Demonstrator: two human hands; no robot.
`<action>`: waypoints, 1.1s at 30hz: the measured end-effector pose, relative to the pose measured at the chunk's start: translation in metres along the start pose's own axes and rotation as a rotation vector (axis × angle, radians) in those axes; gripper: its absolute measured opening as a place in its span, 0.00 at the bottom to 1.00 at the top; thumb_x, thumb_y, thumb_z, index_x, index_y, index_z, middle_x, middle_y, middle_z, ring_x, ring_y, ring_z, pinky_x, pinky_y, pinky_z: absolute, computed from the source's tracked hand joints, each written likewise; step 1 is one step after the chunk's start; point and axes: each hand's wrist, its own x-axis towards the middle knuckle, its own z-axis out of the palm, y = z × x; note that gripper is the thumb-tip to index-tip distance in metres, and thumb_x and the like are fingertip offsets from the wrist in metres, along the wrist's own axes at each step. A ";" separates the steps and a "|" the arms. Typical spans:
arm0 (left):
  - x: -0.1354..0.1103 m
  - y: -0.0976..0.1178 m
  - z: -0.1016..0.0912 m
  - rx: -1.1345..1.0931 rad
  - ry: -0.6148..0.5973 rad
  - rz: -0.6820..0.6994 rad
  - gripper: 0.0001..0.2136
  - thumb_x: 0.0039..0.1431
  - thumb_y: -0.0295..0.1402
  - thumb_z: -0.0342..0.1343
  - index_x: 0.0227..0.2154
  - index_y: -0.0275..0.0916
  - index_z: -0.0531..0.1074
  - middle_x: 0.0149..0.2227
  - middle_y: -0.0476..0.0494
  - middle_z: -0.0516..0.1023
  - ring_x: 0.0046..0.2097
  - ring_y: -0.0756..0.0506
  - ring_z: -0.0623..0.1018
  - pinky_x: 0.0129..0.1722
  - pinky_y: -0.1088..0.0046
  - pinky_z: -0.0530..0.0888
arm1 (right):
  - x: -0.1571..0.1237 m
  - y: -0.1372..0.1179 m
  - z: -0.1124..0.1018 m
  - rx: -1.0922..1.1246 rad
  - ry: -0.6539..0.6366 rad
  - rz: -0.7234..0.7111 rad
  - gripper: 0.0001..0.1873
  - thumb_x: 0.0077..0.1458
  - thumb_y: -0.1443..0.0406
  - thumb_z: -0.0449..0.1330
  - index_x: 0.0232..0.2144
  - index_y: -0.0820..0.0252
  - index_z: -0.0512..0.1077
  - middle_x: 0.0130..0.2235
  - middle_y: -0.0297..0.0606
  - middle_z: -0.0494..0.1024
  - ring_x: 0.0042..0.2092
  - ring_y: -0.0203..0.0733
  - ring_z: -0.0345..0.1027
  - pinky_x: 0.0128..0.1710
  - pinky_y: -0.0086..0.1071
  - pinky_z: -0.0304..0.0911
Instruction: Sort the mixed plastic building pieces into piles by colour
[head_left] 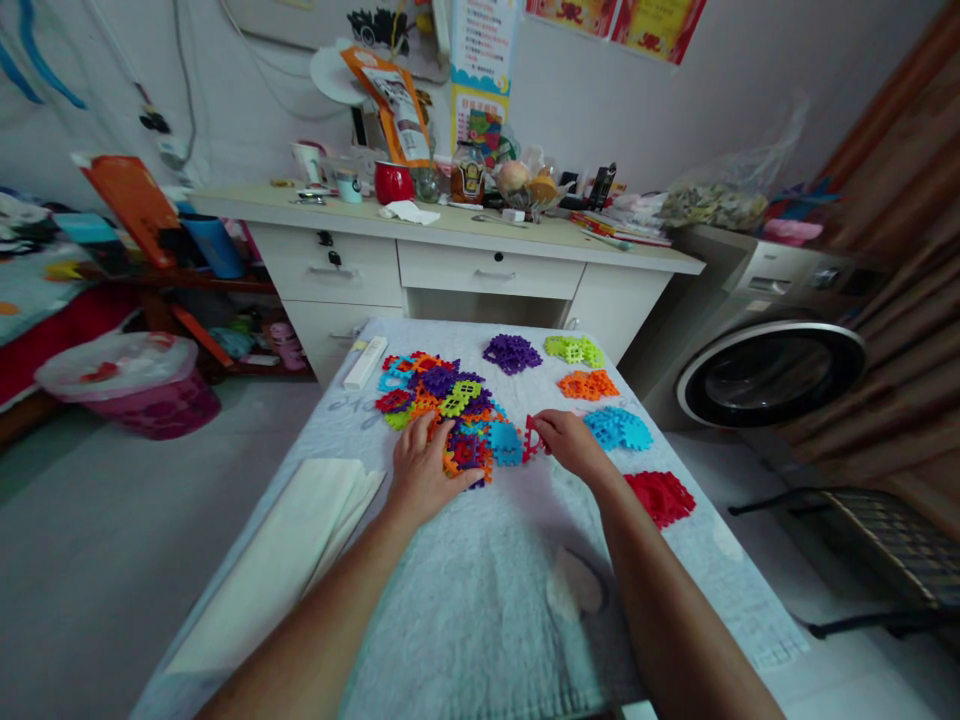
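Observation:
My left hand (425,462) lies with its fingers spread over the near left side of a mixed heap of plastic building pieces (439,382). At the heap's right edge, my right hand (566,440) pinches a red building piece (531,440) between thumb and fingers. A light blue piece (505,443) lies just left of that red one. Sorted piles stand apart on the cloth: purple pieces (512,353), green pieces (574,349), orange pieces (588,385), blue pieces (619,428) and red pieces (660,498), the last beside my right forearm.
A patterned cloth covers the table (465,600). Along its left side are a folded white cloth (300,540) and a white box (366,363). Behind stands a cluttered white desk (480,225), with a washing machine (757,340) to the right and a pink bin (142,390) at left.

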 end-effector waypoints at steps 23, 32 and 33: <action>0.001 -0.005 0.004 0.004 -0.005 0.024 0.33 0.50 0.51 0.61 0.56 0.42 0.64 0.62 0.32 0.59 0.64 0.30 0.61 0.61 0.47 0.60 | -0.066 0.011 -0.037 -0.413 -0.019 0.077 0.19 0.49 0.73 0.58 0.45 0.63 0.72 0.44 0.44 0.69 0.46 0.43 0.66 0.47 0.32 0.58; 0.000 -0.004 0.004 0.002 -0.011 0.031 0.32 0.51 0.52 0.60 0.56 0.42 0.64 0.62 0.33 0.58 0.64 0.31 0.60 0.62 0.48 0.60 | -0.105 0.034 -0.062 -0.483 -0.057 0.110 0.16 0.52 0.71 0.58 0.45 0.62 0.74 0.44 0.44 0.70 0.45 0.44 0.66 0.47 0.35 0.59; 0.000 -0.004 0.004 -0.002 -0.011 0.030 0.32 0.51 0.52 0.60 0.56 0.42 0.64 0.62 0.34 0.59 0.64 0.31 0.60 0.62 0.48 0.60 | -0.106 0.032 -0.059 -0.501 -0.063 0.116 0.16 0.53 0.70 0.58 0.45 0.62 0.74 0.44 0.45 0.70 0.46 0.45 0.66 0.47 0.35 0.58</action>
